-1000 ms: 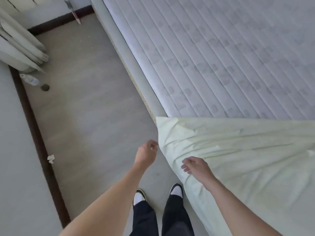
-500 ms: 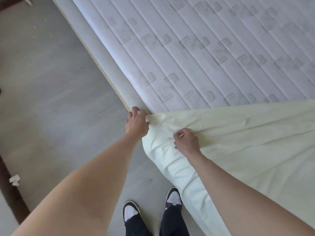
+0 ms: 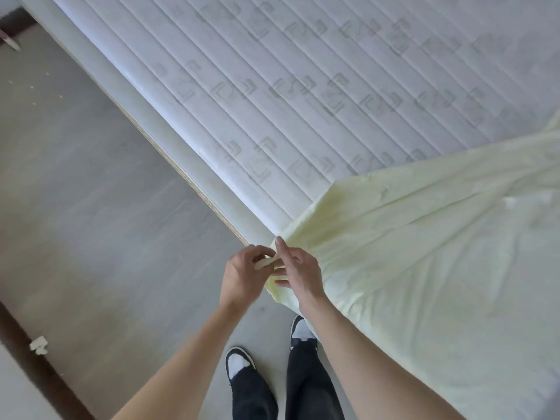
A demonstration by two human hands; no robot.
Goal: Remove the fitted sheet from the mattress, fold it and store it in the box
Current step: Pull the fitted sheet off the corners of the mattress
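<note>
A pale yellow fitted sheet [image 3: 424,253] covers the near right part of the quilted white mattress [image 3: 303,86], whose far part lies bare. The sheet's edge runs diagonally from the right down to my hands at the mattress side. My left hand [image 3: 242,275] pinches the bunched corner of the sheet. My right hand [image 3: 298,272] grips the same corner just beside it, fingers curled into the cloth. Both hands are off the mattress edge, above the floor. No box is in view.
Grey floor [image 3: 106,222] stretches to the left of the bed. A dark skirting board [image 3: 27,353] runs along the lower left wall, with a scrap of white paper [image 3: 38,344] next to it. My feet in dark shoes [image 3: 239,363] stand below my hands.
My hands have come together at the sheet's corner and pulled it back off the mattress edge toward me. More of the bare mattress shows now.
</note>
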